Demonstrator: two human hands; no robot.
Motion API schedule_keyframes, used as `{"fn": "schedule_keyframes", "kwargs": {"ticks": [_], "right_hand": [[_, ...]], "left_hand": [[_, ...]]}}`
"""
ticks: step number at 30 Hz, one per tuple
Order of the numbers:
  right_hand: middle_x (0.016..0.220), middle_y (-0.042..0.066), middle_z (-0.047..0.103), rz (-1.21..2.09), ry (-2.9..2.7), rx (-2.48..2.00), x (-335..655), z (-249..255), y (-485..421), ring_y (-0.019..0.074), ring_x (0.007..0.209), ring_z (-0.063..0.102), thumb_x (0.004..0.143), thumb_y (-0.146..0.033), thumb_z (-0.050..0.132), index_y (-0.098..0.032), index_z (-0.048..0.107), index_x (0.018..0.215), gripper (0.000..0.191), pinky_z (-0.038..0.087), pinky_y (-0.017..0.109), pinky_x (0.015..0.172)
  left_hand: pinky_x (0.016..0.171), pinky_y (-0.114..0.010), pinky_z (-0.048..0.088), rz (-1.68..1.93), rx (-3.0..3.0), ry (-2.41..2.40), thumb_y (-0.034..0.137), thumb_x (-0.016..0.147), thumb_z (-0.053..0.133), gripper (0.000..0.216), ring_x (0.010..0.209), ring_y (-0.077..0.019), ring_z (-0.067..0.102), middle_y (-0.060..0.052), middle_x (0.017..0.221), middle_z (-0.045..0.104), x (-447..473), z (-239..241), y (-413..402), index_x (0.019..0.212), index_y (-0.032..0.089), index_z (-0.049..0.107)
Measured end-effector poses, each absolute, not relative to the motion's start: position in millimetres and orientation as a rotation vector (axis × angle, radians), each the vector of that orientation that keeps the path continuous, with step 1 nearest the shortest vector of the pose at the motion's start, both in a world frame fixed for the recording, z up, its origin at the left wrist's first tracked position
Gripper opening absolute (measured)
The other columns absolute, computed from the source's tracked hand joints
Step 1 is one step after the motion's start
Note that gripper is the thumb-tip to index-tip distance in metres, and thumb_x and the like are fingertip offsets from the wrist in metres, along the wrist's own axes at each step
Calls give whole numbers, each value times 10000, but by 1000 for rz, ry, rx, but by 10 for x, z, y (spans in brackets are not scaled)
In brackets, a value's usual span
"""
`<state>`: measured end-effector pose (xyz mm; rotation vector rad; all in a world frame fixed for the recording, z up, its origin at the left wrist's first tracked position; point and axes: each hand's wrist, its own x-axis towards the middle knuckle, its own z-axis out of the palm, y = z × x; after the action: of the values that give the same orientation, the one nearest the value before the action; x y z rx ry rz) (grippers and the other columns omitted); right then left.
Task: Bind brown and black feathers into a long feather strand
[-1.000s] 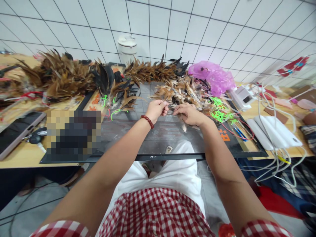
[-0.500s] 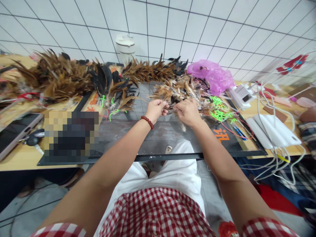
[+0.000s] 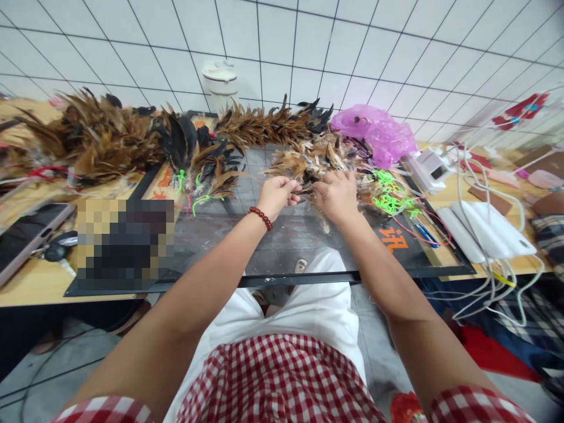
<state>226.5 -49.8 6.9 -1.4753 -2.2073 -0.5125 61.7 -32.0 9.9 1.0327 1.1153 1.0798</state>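
So this is fiddly fingertip work, folks. The left hand (image 3: 282,197) has thumb and fingers pressed together, pinching what looks like a thin wisp of feather (image 3: 304,191), though it's too small for me to swear to. The right hand (image 3: 337,194) is just beside it with the fingers curled in; can't tell whether they've got anything, since the knuckles block the view. Both are over the near side of the loose feather pile (image 3: 304,160), on a dark panel (image 3: 277,249) that lies on the wooden bench (image 3: 29,296). My take: pinch low on the stiff quill, go light so you don't crush the barbs, and keep the fingertips close together, since something this flimsy probably bends if you hold it far out. I'd work at the front edge of the heap too; digging into the middle likely drags out a clump. Watch the right wrist near the green strings (image 3: 394,194), they look snag-prone. The purple bag (image 3: 376,135) sits behind the pile, and the dark feather bundle (image 3: 194,147) is off to the left, well apart from both hands.
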Motion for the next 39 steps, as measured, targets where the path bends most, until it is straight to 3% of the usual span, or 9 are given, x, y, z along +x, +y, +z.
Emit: {"fn": "schedule_keyframes", "kwargs": {"ticks": [4,8,13,24,34,39], "right_hand": [[811,95,611,-435,-2179,-1458,2235,76,-514,262,889,499,897,-229,499,-224,741,789,266,320,447,827],[917,81,656,-135,-2086,-1426,2232,37,-463,250,946,548,871,-284,567,-224,745,883,188,372,418,845],[819,44,671,224,-1904,-1303,2243,-16,-370,187,787,590,849,-265,552,-194,692,810,161,438,326,748],[935,58,689,-255,-2065,-1433,2234,82,-504,243,949,556,952,-295,462,-235,652,888,210,287,412,902],[942,65,666,-397,-2205,-1379,2219,65,-508,251,966,527,970,-297,412,-236,651,906,254,259,440,945],[966,85,648,-428,-1967,-1527,2354,133,-464,281,1000,505,964,-261,371,-244,638,985,268,246,476,960]], "left_hand": [[495,-178,468,998,1096,1074,92,834,628,175,478,-58,575,-18,616,643,657,94,-348,662,98,593],[510,-184,472,1036,1057,1038,70,846,595,202,468,-51,551,-5,569,611,648,91,-341,645,89,593],[523,-192,480,1056,989,942,104,875,576,165,480,-53,557,-12,610,627,595,116,-322,715,87,613],[489,-171,455,1126,992,1073,157,848,636,156,483,-50,571,-26,676,674,597,121,-309,705,108,597],[442,-177,411,874,1193,1039,97,846,619,259,404,-52,508,-6,495,582,609,90,-346,590,105,582],[430,-164,387,930,1084,1007,102,855,606,176,414,-42,498,14,533,582,585,116,-338,679,105,612]]}}
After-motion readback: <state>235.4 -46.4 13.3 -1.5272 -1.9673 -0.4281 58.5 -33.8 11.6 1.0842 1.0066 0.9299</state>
